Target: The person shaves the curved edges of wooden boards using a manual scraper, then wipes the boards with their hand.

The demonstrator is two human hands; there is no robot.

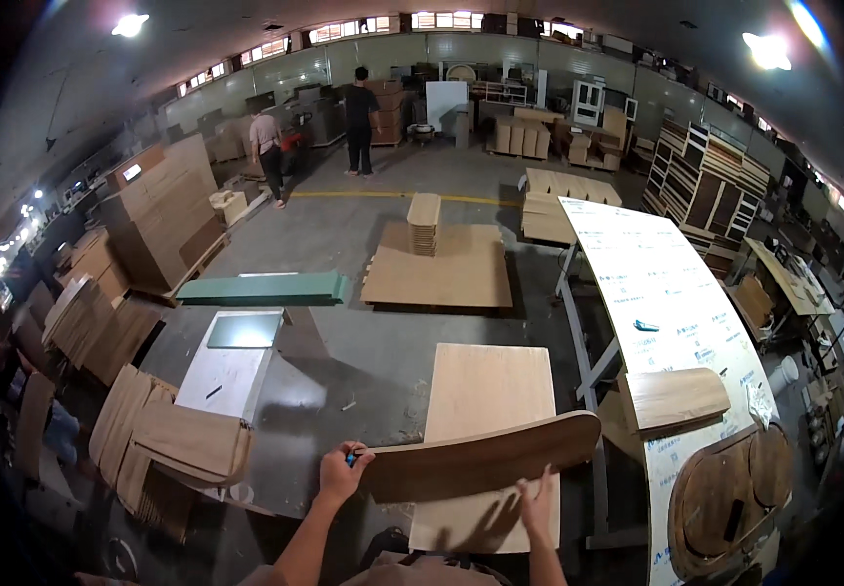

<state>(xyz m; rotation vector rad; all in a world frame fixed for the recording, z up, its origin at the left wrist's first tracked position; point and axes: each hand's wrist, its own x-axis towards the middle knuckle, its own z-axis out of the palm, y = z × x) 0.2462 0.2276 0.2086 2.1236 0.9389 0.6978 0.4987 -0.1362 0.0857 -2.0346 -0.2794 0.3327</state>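
A long, thin wooden board (480,457) with rounded corners stands on its long side in front of me, tilted up to the right. My left hand (344,474) is closed at the board's left end. A small blue tool (350,457) pokes out between its fingers; its kind is mostly hidden. Against the board's lower edge, toward its right end, my right hand (537,503) has its fingers stretched upward and apart. Beneath lies a pale rectangular wooden panel (490,386), with hand shadows falling on it.
On my right, a long table with a white printed covering (651,264) bears curved wooden boards (676,396), a blue tool (646,325) and dark oval wooden pieces (715,498). Stacked boards (187,439) stand at left beside a white-topped bench (222,376). Two people (360,117) are farther back.
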